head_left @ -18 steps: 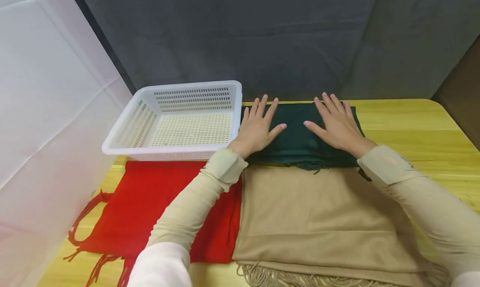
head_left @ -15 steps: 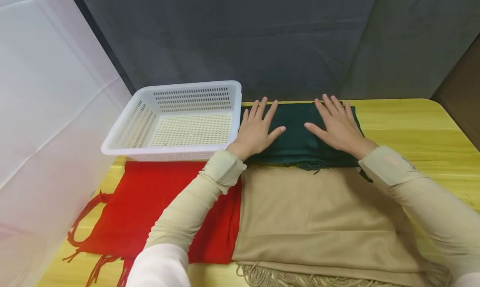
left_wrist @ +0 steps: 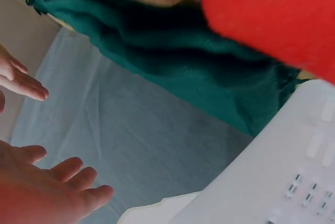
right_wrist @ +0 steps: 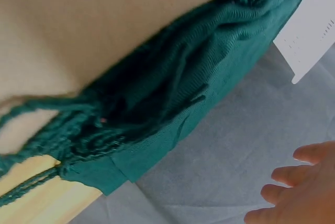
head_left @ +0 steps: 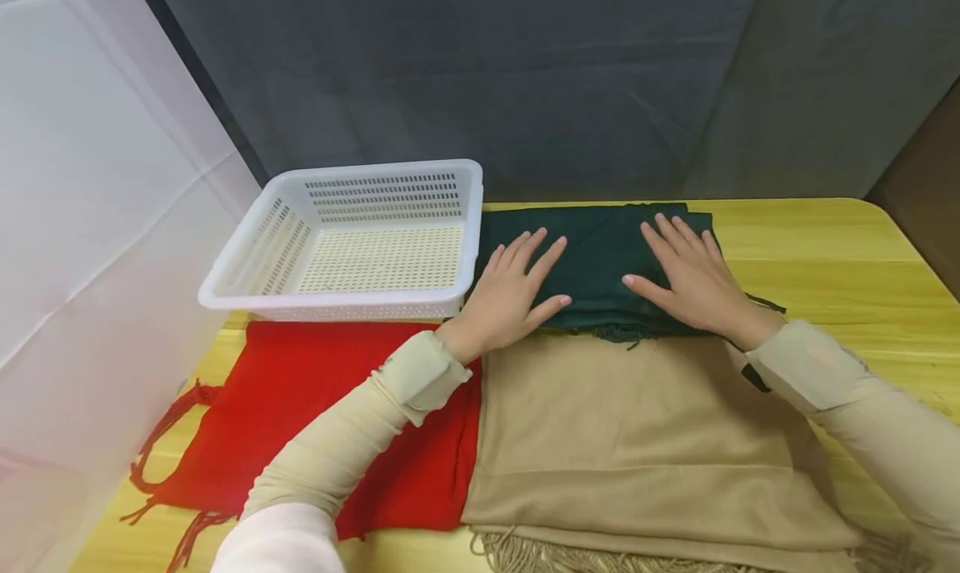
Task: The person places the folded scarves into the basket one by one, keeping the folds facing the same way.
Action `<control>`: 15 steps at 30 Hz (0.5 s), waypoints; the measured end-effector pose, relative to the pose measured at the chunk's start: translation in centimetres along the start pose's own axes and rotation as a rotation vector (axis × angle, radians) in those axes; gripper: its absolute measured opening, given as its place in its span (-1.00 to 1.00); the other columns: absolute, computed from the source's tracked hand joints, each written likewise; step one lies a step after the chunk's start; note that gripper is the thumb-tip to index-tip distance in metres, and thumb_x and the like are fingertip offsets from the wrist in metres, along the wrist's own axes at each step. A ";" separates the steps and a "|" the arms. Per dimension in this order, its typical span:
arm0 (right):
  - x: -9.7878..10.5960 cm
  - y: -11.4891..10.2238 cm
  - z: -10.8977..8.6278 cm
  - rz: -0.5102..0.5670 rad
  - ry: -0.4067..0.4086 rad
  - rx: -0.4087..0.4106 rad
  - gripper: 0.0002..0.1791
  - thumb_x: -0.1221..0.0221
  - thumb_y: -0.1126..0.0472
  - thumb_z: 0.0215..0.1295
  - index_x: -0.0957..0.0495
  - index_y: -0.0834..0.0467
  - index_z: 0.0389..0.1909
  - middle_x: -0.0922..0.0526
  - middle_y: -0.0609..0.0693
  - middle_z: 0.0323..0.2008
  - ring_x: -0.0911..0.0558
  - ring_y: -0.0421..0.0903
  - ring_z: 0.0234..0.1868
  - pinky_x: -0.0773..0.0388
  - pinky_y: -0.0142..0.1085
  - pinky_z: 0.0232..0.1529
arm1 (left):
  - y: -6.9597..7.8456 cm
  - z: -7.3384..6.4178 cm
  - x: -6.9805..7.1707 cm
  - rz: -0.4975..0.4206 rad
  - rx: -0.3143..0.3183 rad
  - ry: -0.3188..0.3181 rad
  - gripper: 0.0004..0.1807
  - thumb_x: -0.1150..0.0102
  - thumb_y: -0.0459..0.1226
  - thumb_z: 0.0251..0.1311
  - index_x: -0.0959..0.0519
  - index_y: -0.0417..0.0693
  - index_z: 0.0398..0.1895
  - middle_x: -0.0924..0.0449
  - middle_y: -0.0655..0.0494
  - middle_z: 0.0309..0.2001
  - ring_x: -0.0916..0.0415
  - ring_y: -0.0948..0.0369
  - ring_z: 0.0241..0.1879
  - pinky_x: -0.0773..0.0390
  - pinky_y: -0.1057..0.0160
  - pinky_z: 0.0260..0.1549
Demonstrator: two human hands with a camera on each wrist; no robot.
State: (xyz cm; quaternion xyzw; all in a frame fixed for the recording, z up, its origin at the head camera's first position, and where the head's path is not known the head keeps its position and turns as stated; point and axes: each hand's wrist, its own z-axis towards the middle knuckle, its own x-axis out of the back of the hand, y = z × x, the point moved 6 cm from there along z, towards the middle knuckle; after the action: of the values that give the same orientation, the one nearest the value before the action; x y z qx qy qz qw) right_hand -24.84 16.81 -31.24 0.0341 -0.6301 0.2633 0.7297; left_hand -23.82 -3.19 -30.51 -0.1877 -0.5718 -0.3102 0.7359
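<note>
A folded dark green scarf (head_left: pixel 596 261) lies at the back of the table, with fringe at its near edge. Over its left part is my left hand (head_left: pixel 504 294), fingers spread and straight. My right hand (head_left: pixel 699 286) is over its right part, also with straight fingers. Both wrist views show a gap between the hands and the green scarf (right_wrist: pixel 209 72); neither hand holds anything. In front lies a folded beige scarf (head_left: pixel 622 423), fringed along its near edge. A folded red scarf (head_left: pixel 322 381) with fringe lies left of it, partly hidden by my left arm.
A white plastic basket (head_left: pixel 337 301) with slotted walls stands behind the red scarf, beside the green scarf's left end. The yellow wooden table (head_left: pixel 817 248) shows at the right. A dark grey cloth (head_left: pixel 487 82) hangs behind, and a white sheet (head_left: pixel 112 165) at the left.
Both hands have drawn back towards me from the far edge of the green scarf. The right hand has also shifted a little to the right. The scarves and basket stay in place.
</note>
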 end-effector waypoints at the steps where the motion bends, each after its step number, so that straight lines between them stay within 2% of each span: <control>1: -0.1 0.0 -0.2 0.004 -0.003 0.001 -0.14 0.05 -0.21 0.20 0.05 0.27 0.32 0.13 0.24 0.33 0.20 0.15 0.33 0.37 0.15 0.19 | 0.1 -0.3 0.0 -0.006 -0.019 0.009 -0.24 0.16 0.13 0.19 0.06 0.01 0.36 0.09 -0.07 0.34 0.13 0.01 0.30 0.08 0.00 0.22; 6: -0.3 0.0 -1.4 0.030 -0.029 -0.003 -0.14 0.03 -0.20 0.20 0.06 0.25 0.33 0.15 0.22 0.34 0.20 0.14 0.33 0.37 0.15 0.19 | 0.5 -2.2 0.3 -0.047 -0.102 0.059 -0.28 0.04 0.06 0.17 -0.07 -0.06 0.32 -0.07 -0.10 0.27 0.00 0.03 0.25 0.02 0.10 0.21; 10: -0.4 0.1 -2.4 0.029 -0.047 -0.012 -0.15 0.03 -0.19 0.20 0.07 0.25 0.33 0.14 0.22 0.34 0.19 0.14 0.33 0.37 0.14 0.19 | 0.8 -3.7 0.2 -0.072 -0.146 0.070 -0.31 -0.02 0.03 0.13 -0.15 -0.09 0.27 -0.17 -0.08 0.19 -0.11 0.07 0.18 -0.09 0.15 0.18; 15: -0.2 0.3 -3.6 0.031 -0.055 -0.035 -0.15 0.03 -0.19 0.21 0.07 0.26 0.33 0.10 0.24 0.33 0.16 0.16 0.33 0.35 0.15 0.19 | 0.5 -5.4 0.2 -0.091 -0.128 0.054 -0.33 -0.07 0.02 0.08 -0.23 -0.07 0.23 -0.29 -0.02 0.07 -0.24 0.14 0.02 -0.28 0.19 0.03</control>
State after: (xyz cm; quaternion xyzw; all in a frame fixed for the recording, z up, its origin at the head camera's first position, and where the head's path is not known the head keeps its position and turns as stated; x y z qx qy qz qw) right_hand -21.70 18.35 -32.26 0.0186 -0.6549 0.2626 0.7084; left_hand -19.53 -6.31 -31.80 -0.1997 -0.5387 -0.3842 0.7227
